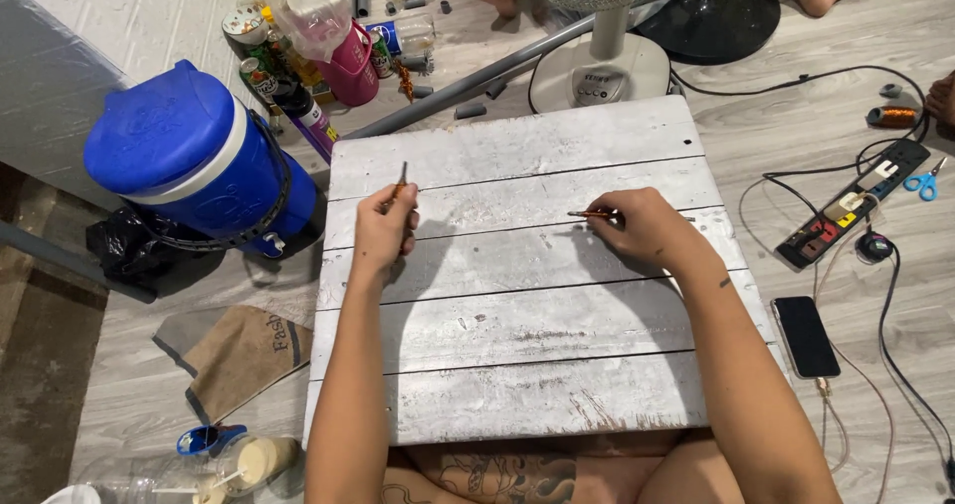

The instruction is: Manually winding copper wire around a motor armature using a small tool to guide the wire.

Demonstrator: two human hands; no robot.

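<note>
Carefully, we held two thin copper-coloured pieces over the whitewashed plank table [517, 365]. Our left hand [383, 227] was closed in a pinch grip on a short copper-wound rod [401, 184] that stood nearly upright, its dark tip pointing away from us above the second plank. Our right hand [642, 227] was closed in a fingertip grip on a second slim copper piece [587, 213] that lay almost level, its tip pointing left toward the other hand; the two pieces were well apart. To do this well, we judged that both wrists should rest on the boards for steadiness, and that each pinch should sit close to the working end so the thin pieces could not bend or roll between the fingers.
</note>
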